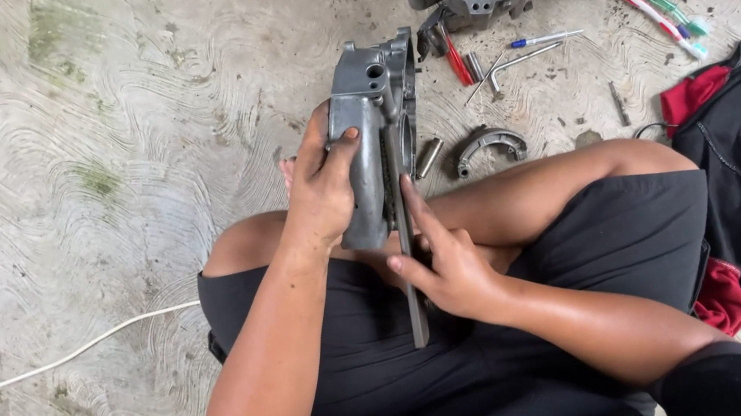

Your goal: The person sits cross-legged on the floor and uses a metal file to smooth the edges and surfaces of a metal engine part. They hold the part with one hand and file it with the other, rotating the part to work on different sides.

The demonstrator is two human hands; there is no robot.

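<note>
Your left hand (pixel 323 186) gripped the grey engine cover (pixel 375 136) upright; right hand (pixel 447 266) fingers pressed a flat file (pixel 409 262) against its edge, filing underway, unfinished.

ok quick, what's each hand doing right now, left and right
Left hand: closed around the grey metal engine casing, holding it upright on the lap.
Right hand: holding a flat metal file against the casing's edge, index finger extended along it.

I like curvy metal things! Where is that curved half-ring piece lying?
In the head view, the curved metal piece lies on the concrete floor, just right of the grey engine cover and above the person's knee.
</note>
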